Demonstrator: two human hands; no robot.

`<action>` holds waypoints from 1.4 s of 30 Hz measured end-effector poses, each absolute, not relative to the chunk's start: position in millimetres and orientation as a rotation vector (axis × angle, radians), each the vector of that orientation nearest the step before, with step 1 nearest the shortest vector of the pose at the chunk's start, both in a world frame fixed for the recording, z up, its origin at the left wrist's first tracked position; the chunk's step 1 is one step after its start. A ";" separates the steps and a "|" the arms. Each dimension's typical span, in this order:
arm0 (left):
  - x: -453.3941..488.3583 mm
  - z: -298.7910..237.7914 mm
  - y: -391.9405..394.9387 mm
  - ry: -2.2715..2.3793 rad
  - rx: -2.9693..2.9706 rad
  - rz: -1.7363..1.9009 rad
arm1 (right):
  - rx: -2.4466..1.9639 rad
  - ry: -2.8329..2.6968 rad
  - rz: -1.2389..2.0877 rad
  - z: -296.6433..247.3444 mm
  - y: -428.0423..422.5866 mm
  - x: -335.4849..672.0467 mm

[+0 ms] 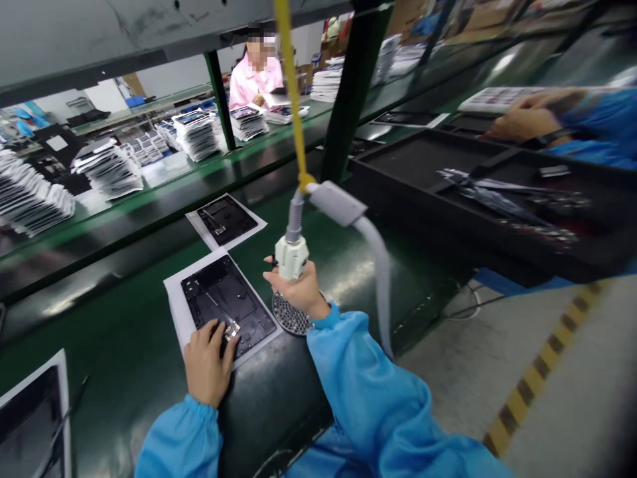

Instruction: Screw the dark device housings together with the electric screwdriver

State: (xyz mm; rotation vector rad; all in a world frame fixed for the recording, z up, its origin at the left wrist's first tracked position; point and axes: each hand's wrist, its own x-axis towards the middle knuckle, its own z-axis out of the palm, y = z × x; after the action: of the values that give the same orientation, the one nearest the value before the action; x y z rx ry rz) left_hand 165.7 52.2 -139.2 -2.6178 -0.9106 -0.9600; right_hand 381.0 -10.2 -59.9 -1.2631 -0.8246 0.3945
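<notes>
Centrally, right hand [300, 294] gripping tool [291, 255], perforated dish [288, 320] beneath

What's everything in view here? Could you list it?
device panels: three, black on white sheets, along the belt
conveyor belt: one, dark green, centre
hanging screwdriver: one, white-grey, on a yellow cord
perforated dish: one, silver, beside the near panel
panel stacks: several, white-black, far bench
tray: one, black, right
co-workers: two, pink coat far, blue sleeve right
left hand: one, bare, on the near panel
right hand: one, bare, gripping the hanging screwdriver
</notes>
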 end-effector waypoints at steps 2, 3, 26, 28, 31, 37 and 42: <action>168.2 -139.4 50.0 -0.961 -2.604 -0.892 | -1.242 -0.817 0.352 -59.4 -13.1 377.5; 169.4 -138.8 48.6 -0.974 -2.613 -0.894 | -1.236 -0.821 0.344 -58.7 -14.4 375.9; 165.0 -129.6 31.7 -0.608 -2.813 -0.811 | -1.268 -0.944 0.254 -57.8 -18.8 373.6; 163.6 -132.9 29.2 -0.618 -2.776 -0.799 | -1.268 -0.946 0.249 -58.0 -19.0 373.9; 158.9 -139.4 27.1 -0.544 -2.764 -0.836 | -1.257 -0.942 0.264 -58.1 -19.3 374.1; 157.4 -138.6 27.2 -0.505 -2.826 -0.820 | -1.243 -0.913 0.300 -55.8 -21.3 371.4; 166.8 -135.6 28.6 -0.536 -2.856 -0.840 | -1.250 -0.887 0.377 -55.7 -22.8 367.2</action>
State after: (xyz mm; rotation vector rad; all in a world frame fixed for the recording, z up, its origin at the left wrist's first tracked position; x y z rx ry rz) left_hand 166.8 28.6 -135.6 -2.8565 -0.5363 -0.8402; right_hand 367.2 -22.8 -55.7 -1.2501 -0.8865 0.3767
